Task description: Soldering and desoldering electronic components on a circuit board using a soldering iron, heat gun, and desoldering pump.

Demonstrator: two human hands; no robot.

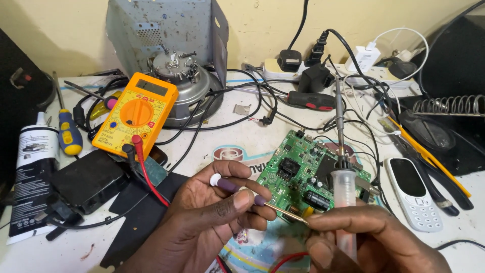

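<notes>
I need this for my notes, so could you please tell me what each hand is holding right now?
Left hand: closed on a purple-handled probe.
Right hand: closed on a clear-handled soldering iron, above the green circuit board.

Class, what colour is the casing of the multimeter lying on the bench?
The multimeter has a yellow casing with an orange dial, seen best in the head view.

illumination is even and moderately bright, diffuse from above. shadows are soft, darkest under the yellow multimeter (135,114) and both hands. mild glare on the white phone (411,192) screen. focus is sharp centrally; slight wide-angle bending at the edges.
</notes>
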